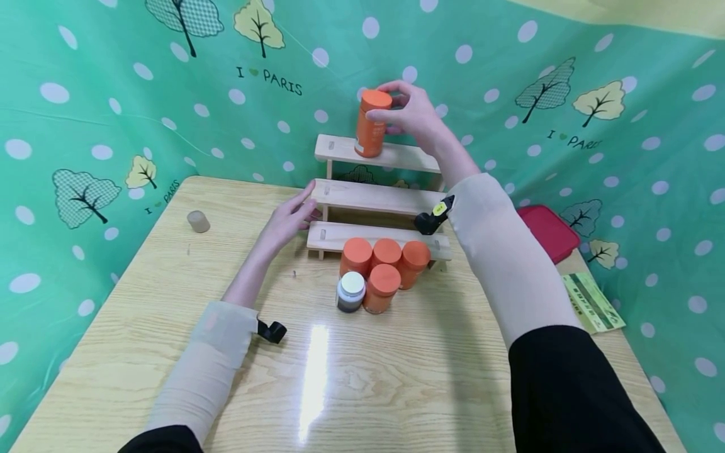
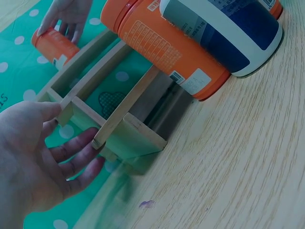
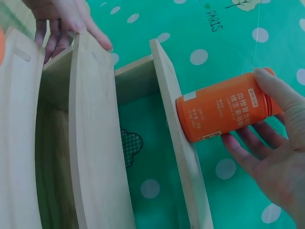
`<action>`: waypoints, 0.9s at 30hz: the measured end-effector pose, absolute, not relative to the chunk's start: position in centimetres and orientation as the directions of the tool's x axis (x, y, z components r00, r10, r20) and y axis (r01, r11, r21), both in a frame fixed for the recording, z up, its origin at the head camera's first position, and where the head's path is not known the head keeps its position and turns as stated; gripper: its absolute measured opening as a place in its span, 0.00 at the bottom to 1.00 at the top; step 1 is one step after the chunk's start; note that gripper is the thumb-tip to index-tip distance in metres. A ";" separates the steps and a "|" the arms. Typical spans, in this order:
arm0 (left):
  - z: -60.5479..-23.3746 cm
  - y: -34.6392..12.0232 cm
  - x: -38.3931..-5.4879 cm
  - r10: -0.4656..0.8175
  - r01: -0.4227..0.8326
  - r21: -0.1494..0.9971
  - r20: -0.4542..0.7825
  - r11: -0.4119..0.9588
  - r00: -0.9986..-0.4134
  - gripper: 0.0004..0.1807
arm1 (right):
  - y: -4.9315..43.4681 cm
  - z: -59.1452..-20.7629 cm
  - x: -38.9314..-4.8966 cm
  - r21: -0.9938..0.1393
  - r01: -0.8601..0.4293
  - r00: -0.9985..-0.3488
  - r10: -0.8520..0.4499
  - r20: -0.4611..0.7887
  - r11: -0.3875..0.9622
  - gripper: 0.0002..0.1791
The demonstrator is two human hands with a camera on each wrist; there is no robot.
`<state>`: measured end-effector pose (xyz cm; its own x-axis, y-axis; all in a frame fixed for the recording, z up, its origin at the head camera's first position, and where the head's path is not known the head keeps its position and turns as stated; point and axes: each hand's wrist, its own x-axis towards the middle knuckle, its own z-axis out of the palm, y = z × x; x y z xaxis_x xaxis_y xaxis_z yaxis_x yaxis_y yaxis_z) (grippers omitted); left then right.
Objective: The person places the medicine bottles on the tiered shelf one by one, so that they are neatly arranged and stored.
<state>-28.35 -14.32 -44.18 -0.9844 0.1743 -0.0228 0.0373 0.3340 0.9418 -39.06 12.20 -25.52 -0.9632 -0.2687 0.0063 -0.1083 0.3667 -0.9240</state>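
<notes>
Resting its base on the top tier of the wooden rack point(image 1: 385, 196), toward the left end, the orange bottle point(image 1: 370, 129) is pinched by your right grip point(image 1: 410, 113). Your left grip point(image 1: 286, 220), fingers spread, touches the rack's left side. Four orange-capped bottles point(image 1: 383, 281) and a white-capped bottle point(image 1: 351, 290) stand clustered in front, on your bench point(image 1: 396, 377).

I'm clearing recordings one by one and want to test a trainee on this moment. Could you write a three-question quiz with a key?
1. Which hand holds the orange bottle at the top of the wooden stand?
2. True or false: the white-lidded bottle stands on the wooden stand.
3. How many orange-lidded bottles stand on the table?

Key:
1. The right hand.
2. False; it stands on the table.
3. Four.
</notes>
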 end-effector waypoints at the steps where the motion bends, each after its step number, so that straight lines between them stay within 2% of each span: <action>1: -44.2 -14.3 -28.4 0.173 0.036 0.942 -0.024 0.335 -0.985 0.32 | 12.2 -25.5 -39.0 -0.924 -0.104 -0.963 -0.269 0.002 0.368 0.33; 4: -44.3 -14.3 -28.5 0.171 0.037 0.943 -0.021 0.330 -0.985 0.32 | 12.2 -25.4 -38.7 -0.918 -0.111 -0.962 -0.271 0.004 0.382 0.37; 7: -44.4 -14.2 -28.5 0.175 0.044 0.946 -0.014 0.322 -0.985 0.32 | 12.4 -24.8 -37.7 -0.909 -0.160 -0.964 -0.258 0.060 0.385 0.39; 14: -44.3 -14.3 -28.3 0.170 0.045 0.943 -0.013 0.330 -0.985 0.33 | 14.0 -24.2 -34.1 -0.922 -0.271 -0.960 -0.142 0.240 0.277 0.32; 22: -44.4 -14.3 -28.3 0.165 0.037 0.943 -0.019 0.331 -0.986 0.32 | 17.7 -28.3 -29.7 -0.913 -0.397 -0.916 -0.096 0.389 0.094 0.30; 27: -44.3 -14.3 -28.2 0.165 0.043 0.940 -0.015 0.340 -0.986 0.32 | 19.6 -30.9 -27.2 -0.904 -0.426 -0.903 -0.062 0.424 0.021 0.29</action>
